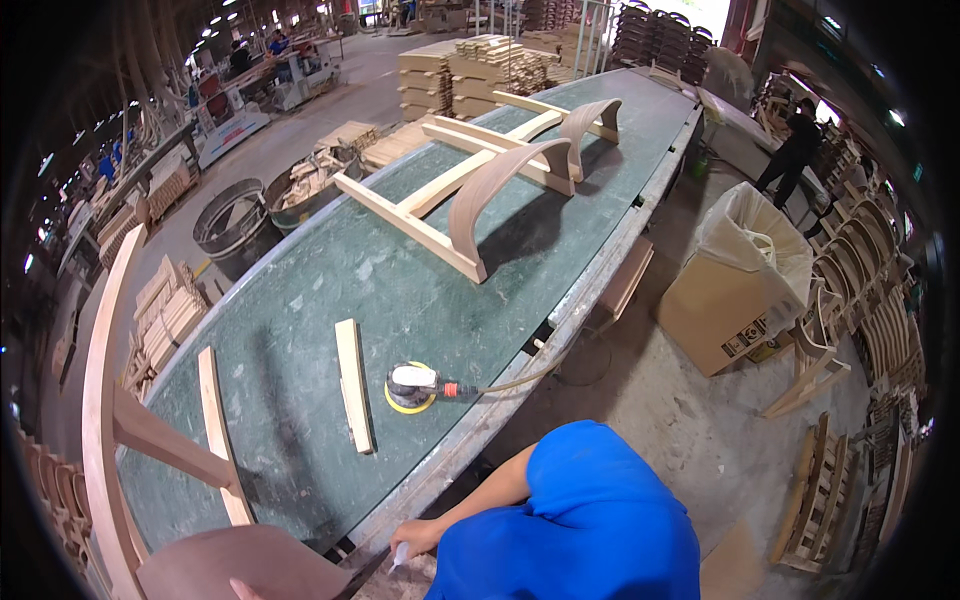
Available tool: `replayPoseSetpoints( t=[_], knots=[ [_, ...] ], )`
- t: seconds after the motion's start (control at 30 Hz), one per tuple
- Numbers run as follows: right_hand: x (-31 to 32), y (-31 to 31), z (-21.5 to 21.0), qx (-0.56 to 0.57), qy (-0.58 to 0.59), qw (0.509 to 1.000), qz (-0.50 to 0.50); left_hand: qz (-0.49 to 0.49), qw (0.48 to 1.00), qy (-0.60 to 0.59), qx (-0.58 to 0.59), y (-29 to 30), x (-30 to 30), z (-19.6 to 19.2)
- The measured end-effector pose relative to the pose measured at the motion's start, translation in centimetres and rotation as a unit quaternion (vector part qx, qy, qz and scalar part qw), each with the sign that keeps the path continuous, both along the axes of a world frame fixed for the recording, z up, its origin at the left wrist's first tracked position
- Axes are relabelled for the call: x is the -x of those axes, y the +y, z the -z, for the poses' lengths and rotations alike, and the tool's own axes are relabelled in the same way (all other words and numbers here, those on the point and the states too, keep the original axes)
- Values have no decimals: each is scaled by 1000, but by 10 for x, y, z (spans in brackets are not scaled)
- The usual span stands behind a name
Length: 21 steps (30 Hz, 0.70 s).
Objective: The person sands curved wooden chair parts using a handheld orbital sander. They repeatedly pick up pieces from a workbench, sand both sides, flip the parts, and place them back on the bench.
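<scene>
My right hand (420, 537), its arm bent under a blue sleeve, is closed round a small white object (401, 553) with a pale tip, perhaps a bottle. It is beside the near edge of the green-topped table (300, 400). Only a finger or two of my left hand (243, 589) show at the lower edge, against a curved brown wooden panel (230, 560); its grip is hidden. That panel adjoins a pale wooden frame (170, 438) standing at the table's left end. A round sander (411, 388) with a yellow rim lies on the table, beside a loose wooden strip (353, 388).
Two-legged frames with curved brown panels (505, 190) stand farther along the table. An air hose (520, 380) runs from the sander over the right edge. A lined cardboard box (715, 300) is on the right, with a person (790, 150) beyond. Round bins (235, 225) stand left.
</scene>
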State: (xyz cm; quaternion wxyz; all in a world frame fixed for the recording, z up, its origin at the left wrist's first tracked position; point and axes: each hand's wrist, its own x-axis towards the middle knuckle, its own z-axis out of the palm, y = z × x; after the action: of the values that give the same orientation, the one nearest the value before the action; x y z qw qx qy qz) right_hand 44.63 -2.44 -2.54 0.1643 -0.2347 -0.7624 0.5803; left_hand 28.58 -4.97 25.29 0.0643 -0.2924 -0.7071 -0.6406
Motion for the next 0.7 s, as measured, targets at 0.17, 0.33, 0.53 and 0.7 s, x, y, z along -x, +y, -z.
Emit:
replayPoseSetpoints(
  t=[0.17, 0.33, 0.53, 0.7],
  knots=[
    [-71, 47, -51, 293, 50, 952, 71, -2, 998, -67, 20, -23, -4, -12],
    [-92, 106, -162, 303, 121, 941, 90, 8, 980, -188, 62, -42, -26, 8],
    [-78, 150, -323, -48, 216, 961, 165, 137, 977, -155, -41, -31, -77, -6],
    [-20, 141, -379, -68, 366, 925, 77, 143, 986, -86, 20, -48, -75, 8]
  ],
)
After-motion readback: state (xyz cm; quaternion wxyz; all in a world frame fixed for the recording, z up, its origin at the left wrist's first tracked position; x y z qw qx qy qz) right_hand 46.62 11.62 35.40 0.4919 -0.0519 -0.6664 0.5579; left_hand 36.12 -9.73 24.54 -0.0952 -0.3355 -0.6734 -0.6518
